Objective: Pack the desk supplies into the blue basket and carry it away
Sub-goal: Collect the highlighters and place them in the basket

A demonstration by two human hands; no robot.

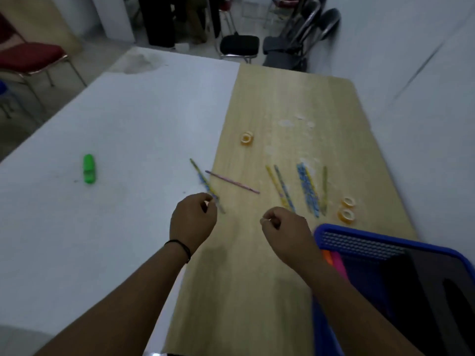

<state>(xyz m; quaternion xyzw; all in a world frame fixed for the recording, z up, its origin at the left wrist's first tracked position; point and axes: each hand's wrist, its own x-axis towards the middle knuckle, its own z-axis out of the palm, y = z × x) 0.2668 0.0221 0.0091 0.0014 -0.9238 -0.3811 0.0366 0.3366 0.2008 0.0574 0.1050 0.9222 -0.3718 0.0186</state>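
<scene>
Left hand [192,222]: grip curled, fingertips at the patterned pencil [204,182]; grasp unclear.
Right hand [284,231]: grip clenched, nothing visible inside.
Blue basket [385,238]: beside right wrist, on tabletop [257,278].

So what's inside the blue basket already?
Inside the blue basket you can see orange and pink things and a big dark flat thing. The right arm and basket wall hide the rest.

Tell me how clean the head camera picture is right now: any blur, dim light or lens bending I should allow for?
Head view: dim, flat light with a faint shadow under the left hand; the pencils and tape rolls are smeared and soft, so their patterns are unreadable; the wide lens bows the wooden desk edges and stretches the blue basket at the corner; no glare.
</scene>
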